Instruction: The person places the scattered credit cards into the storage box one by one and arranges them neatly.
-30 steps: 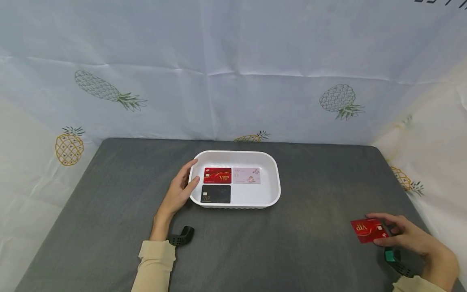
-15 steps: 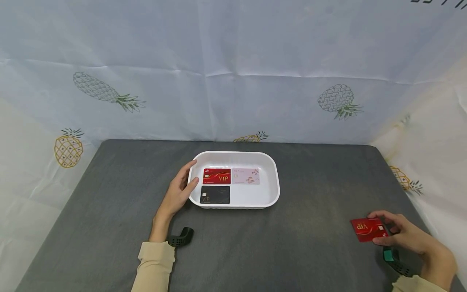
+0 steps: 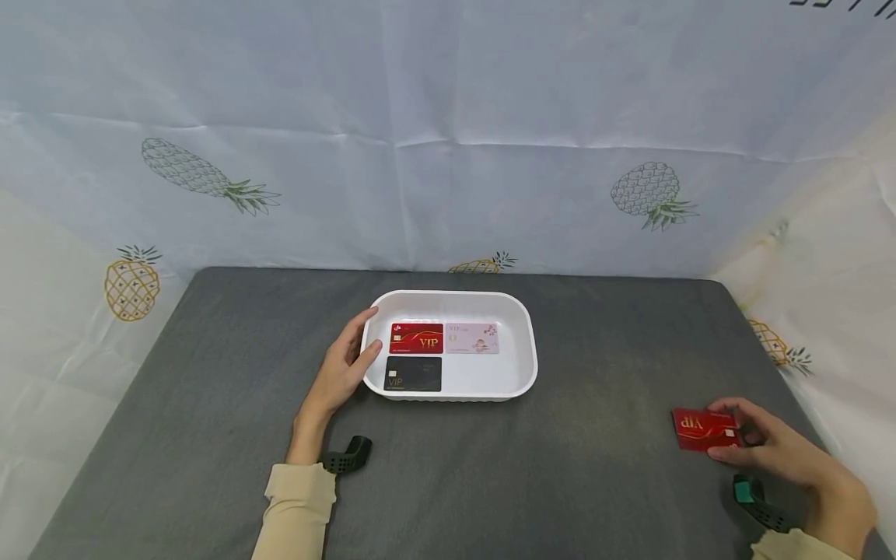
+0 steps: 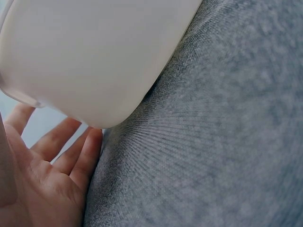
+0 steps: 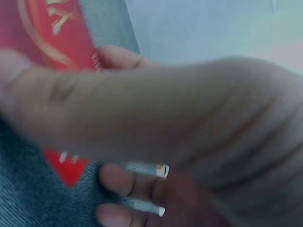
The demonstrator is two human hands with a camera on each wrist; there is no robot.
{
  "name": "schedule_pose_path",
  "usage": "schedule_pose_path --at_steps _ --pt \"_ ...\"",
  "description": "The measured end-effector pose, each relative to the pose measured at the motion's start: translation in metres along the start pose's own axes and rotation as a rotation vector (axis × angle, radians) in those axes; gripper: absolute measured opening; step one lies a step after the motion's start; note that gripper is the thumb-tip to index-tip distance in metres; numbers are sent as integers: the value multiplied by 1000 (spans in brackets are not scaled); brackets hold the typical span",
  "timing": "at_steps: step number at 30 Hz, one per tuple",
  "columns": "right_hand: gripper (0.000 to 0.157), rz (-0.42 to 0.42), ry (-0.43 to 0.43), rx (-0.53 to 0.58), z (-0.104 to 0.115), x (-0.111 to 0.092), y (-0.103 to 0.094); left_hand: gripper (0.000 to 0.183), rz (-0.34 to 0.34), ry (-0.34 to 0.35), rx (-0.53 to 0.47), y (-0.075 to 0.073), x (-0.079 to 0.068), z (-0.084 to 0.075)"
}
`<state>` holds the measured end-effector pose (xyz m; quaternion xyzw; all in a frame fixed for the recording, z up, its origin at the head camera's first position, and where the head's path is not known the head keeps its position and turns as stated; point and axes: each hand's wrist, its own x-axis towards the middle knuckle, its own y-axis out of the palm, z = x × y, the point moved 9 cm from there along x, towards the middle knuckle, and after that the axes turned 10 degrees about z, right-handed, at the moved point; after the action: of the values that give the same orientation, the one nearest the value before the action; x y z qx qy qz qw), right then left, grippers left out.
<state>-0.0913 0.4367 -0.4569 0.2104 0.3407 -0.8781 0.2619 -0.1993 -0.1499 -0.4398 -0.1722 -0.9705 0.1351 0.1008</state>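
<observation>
My left hand (image 3: 341, 367) grips the left end of a white plastic tray (image 3: 526, 334), thumb over the rim. In the left wrist view its fingers (image 4: 57, 139) lie against the tray's outer wall (image 4: 94, 61). Inside the tray lie a red VIP card (image 3: 416, 338), a pale pink VIP card (image 3: 472, 338) beside it, and a black VIP card (image 3: 414, 374) below the red one. Far to the right, my right hand (image 3: 780, 443) pinches another red VIP card (image 3: 700, 430) between thumb and fingers, its lettering upside down in the head view. The thumb hides part of this card (image 5: 59, 33) in the right wrist view.
Dark grey cloth covers the table (image 3: 560, 482). A white curtain (image 3: 448, 93) printed with pineapples hangs behind it and at both sides. A dark strap device (image 3: 348, 455) sits at the left wrist, and a similar one (image 3: 756, 502) at the right.
The red card in my right hand has turned a little and shifted slightly up, so it looks more level. My left hand and the tray hold their place.
</observation>
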Motion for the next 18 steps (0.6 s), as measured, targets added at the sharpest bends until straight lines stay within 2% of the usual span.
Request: schedule_pose_path --at_steps 4,8,15,18 --pt "56 -51 -88 -29 7 2 0 59 1 -1 -1 0 0 0" --pt "67 -53 -168 -38 12 3 2 59 3 -1 -6 1 0 0" --pt "70 -79 -81 -68 11 3 2 59 1 0 -5 0 1 0" --pt "68 -78 -72 -59 11 4 1 59 0 5 -5 0 1 0"
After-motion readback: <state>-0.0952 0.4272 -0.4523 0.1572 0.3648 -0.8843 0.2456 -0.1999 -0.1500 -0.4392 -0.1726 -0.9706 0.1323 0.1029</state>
